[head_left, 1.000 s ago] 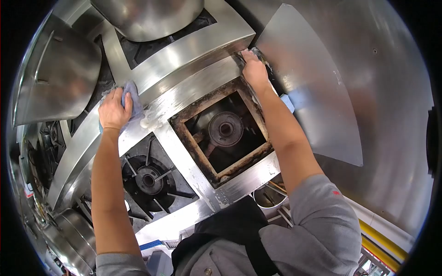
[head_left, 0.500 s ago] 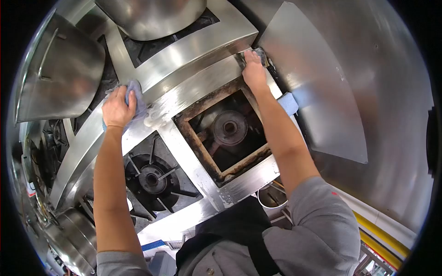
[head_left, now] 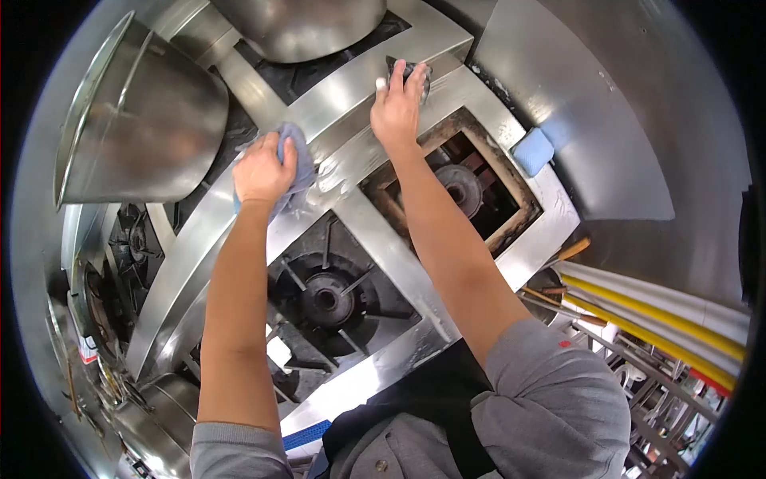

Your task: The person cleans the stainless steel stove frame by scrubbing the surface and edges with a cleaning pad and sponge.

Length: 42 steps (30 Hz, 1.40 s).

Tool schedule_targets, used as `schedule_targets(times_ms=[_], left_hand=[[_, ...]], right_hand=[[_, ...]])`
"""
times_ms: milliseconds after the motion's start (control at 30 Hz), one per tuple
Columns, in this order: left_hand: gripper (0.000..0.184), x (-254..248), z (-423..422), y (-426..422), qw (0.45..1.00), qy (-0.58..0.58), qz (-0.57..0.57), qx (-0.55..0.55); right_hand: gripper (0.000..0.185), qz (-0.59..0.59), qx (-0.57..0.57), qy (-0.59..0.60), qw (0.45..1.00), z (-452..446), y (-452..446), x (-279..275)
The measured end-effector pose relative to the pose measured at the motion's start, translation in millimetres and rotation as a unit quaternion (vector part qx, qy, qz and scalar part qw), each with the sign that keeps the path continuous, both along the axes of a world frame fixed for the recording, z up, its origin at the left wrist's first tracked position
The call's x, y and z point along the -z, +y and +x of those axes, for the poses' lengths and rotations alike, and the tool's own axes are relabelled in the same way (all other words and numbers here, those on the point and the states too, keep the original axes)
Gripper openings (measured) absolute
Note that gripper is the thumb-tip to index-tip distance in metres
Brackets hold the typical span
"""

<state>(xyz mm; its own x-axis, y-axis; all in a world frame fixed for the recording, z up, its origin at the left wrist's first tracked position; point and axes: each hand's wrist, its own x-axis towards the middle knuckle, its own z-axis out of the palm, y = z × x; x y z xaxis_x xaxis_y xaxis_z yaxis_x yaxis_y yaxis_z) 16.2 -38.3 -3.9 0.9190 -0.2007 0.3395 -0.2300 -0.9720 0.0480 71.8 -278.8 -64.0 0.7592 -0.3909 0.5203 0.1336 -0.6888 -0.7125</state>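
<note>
My left hand point(head_left: 263, 172) is closed on a bluish-grey cloth point(head_left: 302, 166), pressed against the raised steel ledge of the stove point(head_left: 556, 209). Farther along that ledge, my right hand point(head_left: 396, 110) presses a dark scouring pad point(head_left: 424, 80) to the metal; its exact kind is partly hidden by the fingers. Wet, soapy streaks lie on the steel between the hands. Below my right forearm is an open square burner well point(head_left: 523, 214) with a browned rim. A burner with a pronged grate point(head_left: 325, 300) sits nearer my body.
A light blue sponge point(head_left: 533, 152) rests on the stove's right edge. Large steel pots stand behind, one on the left point(head_left: 152, 128) and one at the top point(head_left: 303, 24). A steel wall panel point(head_left: 582, 120) bounds the right side. Yellow pipes point(head_left: 662, 321) run at lower right.
My right hand has moved left along the ledge with the scouring pad, away from the far right corner. My left hand stays on the cloth. The whole view has shifted, showing more at lower right.
</note>
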Motion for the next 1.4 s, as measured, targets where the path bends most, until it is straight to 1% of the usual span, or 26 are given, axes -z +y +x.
schedule_targets(times_ms=[67,100,167,233,333,433,467,500,567,600,633,667,733,767,867,900,933,1000,1067,1133,1167,1200,1267,1300,1367,1400], left_hand=[[0.034,-5,-8,8,0.999,0.034,-0.009,-0.002],[0.035,-4,-9,15,0.999,0.037,-0.017,0.012],[0.036,-8,-21,37,0.998,0.067,-0.013,0.015],[0.035,-4,-43,84,0.999,0.053,-0.006,0.010],[0.033,-4,-62,123,0.999,0.043,0.011,0.011],[0.031,-5,-64,129,0.998,0.054,0.016,0.012],[0.031,-5,-65,127,0.998,0.059,0.015,0.013],[0.031,-5,-66,128,0.998,0.062,0.015,0.011],[0.030,-7,-67,127,0.999,0.047,0.014,0.019],[0.030,-6,-65,127,0.999,0.044,0.012,0.020],[0.029,-4,-65,127,0.999,0.024,0.008,0.023],[0.028,-3,-66,127,1.000,0.004,0.004,0.028],[0.028,-1,-66,129,1.000,0.010,0.006,0.029],[0.028,-1,-65,129,0.999,0.019,0.009,0.027],[0.028,1,-65,127,1.000,0.003,0.012,0.023],[0.027,-1,-65,126,1.000,0.003,0.015,0.019],[0.027,-1,-65,125,1.000,0.003,0.014,0.018],[0.026,-1,-65,126,1.000,0.010,0.012,0.023],[0.025,-3,-66,126,1.000,0.008,0.010,0.018],[0.025,-3,-66,122,1.000,0.003,0.007,0.025],[0.025,-3,-66,124,1.000,0.001,0.012,0.025],[0.025,-2,-66,124,1.000,-0.001,0.016,0.024],[0.024,-1,-65,125,1.000,-0.003,0.012,0.024],[0.024,-2,-64,125,1.000,0.004,0.015,0.025],[0.023,1,-64,127,0.999,0.018,0.023,0.020],[0.023,0,-64,125,0.999,0.016,0.025,0.019]], right_hand=[[0.055,-0.050,0.030,0.043,0.997,-11,21,-9],[0.052,-0.166,0.038,0.046,0.984,-21,32,-9],[0.049,-0.201,-0.040,-0.019,0.979,-57,83,-7],[0.046,-0.200,-0.199,-0.018,0.959,-92,137,-3],[0.041,-0.231,-0.258,-0.107,0.932,-92,127,2],[0.038,-0.238,-0.143,-0.044,0.960,-33,28,-9],[0.039,-0.246,-0.111,0.018,0.963,-22,0,-26],[0.039,-0.246,-0.114,0.020,0.962,-11,-5,-20],[0.037,-0.293,0.020,-0.010,0.956,6,-6,-9],[0.036,-0.233,-0.004,-0.021,0.972,-14,29,-16],[0.036,-0.170,-0.136,0.031,0.976,-45,64,-35],[0.039,-0.288,-0.112,-0.133,0.942,-58,104,5],[0.038,-0.169,-0.224,-0.129,0.951,-99,161,-4],[0.034,-0.161,-0.238,-0.140,0.948,-99,164,-2],[0.030,-0.181,-0.223,-0.161,0.944,-43,69,8],[0.028,-0.090,-0.198,-0.061,0.974,-25,24,-17],[0.030,-0.104,-0.118,-0.063,0.986,-2,-16,-17],[0.030,-0.146,-0.060,-0.043,0.987,47,-85,-16],[0.030,-0.175,-0.016,-0.086,0.981,60,-89,-4],[0.028,-0.108,0.023,-0.112,0.988,29,-31,-2],[0.027,-0.058,-0.071,-0.068,0.993,-2,5,-7],[0.027,-0.131,-0.083,-0.177,0.972,-29,47,5],[0.030,-0.117,-0.211,-0.111,0.964,-75,105,-1],[0.030,-0.117,-0.208,-0.113,0.964,-72,97,-2],[0.030,-0.135,-0.357,-0.151,0.912,-61,74,-1],[0.030,-0.146,-0.311,-0.133,0.930,-44,44,-2]])
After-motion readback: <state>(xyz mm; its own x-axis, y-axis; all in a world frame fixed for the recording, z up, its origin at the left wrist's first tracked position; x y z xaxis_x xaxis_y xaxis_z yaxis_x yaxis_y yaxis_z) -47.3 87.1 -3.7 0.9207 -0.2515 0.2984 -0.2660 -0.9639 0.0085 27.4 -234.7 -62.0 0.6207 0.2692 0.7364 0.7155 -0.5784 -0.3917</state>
